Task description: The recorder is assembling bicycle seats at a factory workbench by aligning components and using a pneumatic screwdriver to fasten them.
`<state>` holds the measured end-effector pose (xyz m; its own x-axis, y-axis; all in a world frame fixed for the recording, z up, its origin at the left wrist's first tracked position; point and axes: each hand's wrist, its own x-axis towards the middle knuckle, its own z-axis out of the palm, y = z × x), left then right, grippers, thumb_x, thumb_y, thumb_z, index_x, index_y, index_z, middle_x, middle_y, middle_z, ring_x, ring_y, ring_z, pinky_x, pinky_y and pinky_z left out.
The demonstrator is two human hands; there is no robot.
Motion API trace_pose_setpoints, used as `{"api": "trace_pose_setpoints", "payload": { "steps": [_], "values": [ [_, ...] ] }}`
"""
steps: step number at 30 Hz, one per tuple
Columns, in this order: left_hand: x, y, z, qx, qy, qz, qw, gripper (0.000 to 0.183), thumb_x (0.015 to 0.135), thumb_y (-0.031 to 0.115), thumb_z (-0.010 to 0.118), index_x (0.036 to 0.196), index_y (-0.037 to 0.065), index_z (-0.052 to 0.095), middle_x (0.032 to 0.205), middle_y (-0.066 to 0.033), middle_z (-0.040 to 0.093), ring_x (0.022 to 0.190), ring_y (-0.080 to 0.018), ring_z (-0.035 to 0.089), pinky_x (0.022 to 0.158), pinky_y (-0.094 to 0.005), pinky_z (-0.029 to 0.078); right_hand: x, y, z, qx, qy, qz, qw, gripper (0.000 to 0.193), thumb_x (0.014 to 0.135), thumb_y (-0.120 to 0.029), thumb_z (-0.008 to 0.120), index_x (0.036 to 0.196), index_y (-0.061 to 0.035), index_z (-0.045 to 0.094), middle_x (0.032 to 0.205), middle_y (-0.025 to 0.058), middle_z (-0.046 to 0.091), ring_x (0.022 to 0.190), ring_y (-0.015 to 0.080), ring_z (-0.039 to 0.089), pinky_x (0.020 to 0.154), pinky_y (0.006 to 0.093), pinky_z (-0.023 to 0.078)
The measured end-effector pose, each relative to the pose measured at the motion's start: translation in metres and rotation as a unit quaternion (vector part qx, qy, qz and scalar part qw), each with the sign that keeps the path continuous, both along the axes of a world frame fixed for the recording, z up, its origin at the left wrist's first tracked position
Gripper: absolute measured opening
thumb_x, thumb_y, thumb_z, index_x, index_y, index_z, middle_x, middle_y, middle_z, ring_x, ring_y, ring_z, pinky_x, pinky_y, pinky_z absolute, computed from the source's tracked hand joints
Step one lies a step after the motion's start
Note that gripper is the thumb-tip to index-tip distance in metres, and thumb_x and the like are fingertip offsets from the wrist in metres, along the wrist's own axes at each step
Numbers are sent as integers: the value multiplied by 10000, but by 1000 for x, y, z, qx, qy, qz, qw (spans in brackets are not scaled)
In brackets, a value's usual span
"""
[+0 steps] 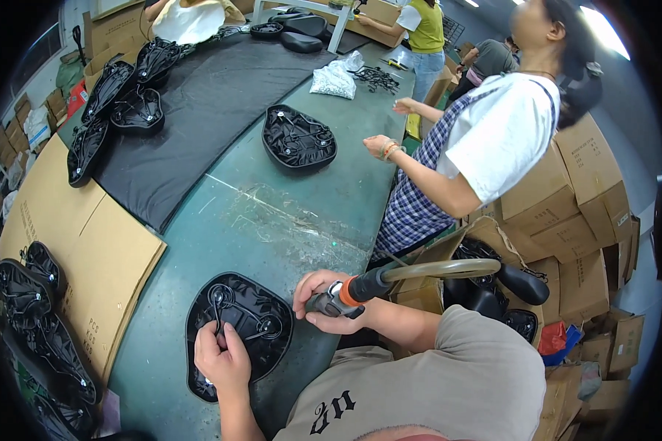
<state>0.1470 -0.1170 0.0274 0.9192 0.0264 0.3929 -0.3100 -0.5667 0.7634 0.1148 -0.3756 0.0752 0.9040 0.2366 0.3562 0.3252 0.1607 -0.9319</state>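
Note:
An upturned black bicycle saddle (272, 362) lies on the green bench in front of me, its hollow underside facing up. Inside it run thin black wire brackets with round ends (270, 327). My left hand (224, 361) is over the saddle's left side, fingertips pinched on the end of a thin black wire bracket (218, 312). Just right of the saddle, my right hand (324, 300) grips a grey air-powered driver (338, 298) with an orange ring, its hose (441, 269) curving off to the right. The driver's tip is hidden by my fingers.
Another upturned saddle (299, 140) lies farther along the bench, facing a co-worker (456, 154) in a checked apron. Saddles are piled on the left (33, 294) beside a cardboard sheet (88, 257). A bag of small parts (333, 79) and cartons (566, 191) stand farther off.

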Motion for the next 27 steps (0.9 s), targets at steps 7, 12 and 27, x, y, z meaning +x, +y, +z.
{"api": "trace_pose_setpoints", "payload": {
  "steps": [7, 12, 27],
  "values": [
    [16, -7, -5, 1, -84, -2, 996, 111, 903, 74, 716, 980, 0, 687, 847, -159, 669, 718, -334, 644, 646, -416, 524, 0, -16, -17, -23, 10, -21, 999, 316, 874, 74, 658, 1146, -34, 536, 1042, 165, 668, 773, 188, 697, 672, 327, 594],
    [10, 9, -10, 27, -53, 23, 998, 136, 880, 165, 732, 939, 48, 697, 728, -94, 643, 639, -302, 637, 580, -410, 506, 8, 30, 74, 29, -151, 105, 982, 488, 976, -185, 558, 1425, -7, 486, 1146, 171, 572, 692, 180, 632, 658, 379, 544],
    [7, 13, -31, 21, -85, 37, 995, 157, 850, 211, 743, 896, 65, 706, 760, -94, 689, 694, -312, 700, 599, -408, 557, 17, 52, 63, -68, -173, 140, 973, 488, 965, -91, 487, 1449, -33, 461, 1172, 181, 559, 762, 220, 630, 724, 431, 531]
  ]
}}
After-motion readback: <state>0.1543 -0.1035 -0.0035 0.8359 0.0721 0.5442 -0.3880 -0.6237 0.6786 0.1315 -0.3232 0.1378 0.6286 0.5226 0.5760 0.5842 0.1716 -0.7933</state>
